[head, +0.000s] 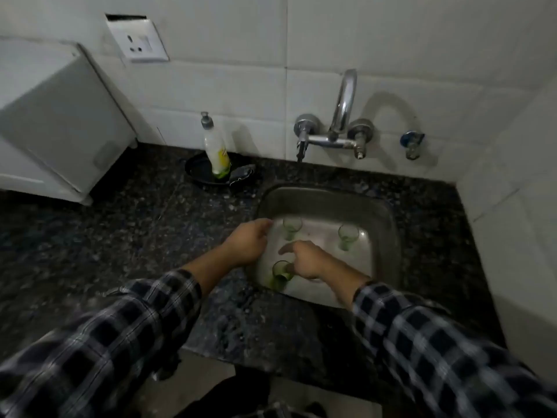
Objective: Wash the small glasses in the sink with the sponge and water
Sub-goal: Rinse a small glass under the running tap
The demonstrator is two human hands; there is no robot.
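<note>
Here, glass (281, 274) just beside right grip (304, 260).

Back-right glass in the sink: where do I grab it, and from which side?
Take the back-right glass by its side wall just under the rim, coming down from above and the left. It stands upright, mouth up, on its own, with the sink wall close on its right.

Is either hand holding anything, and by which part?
The right hand grips a small green glass by its side, near the rim. The left hand seems to hold nothing, at the left edge of the sink.
</note>
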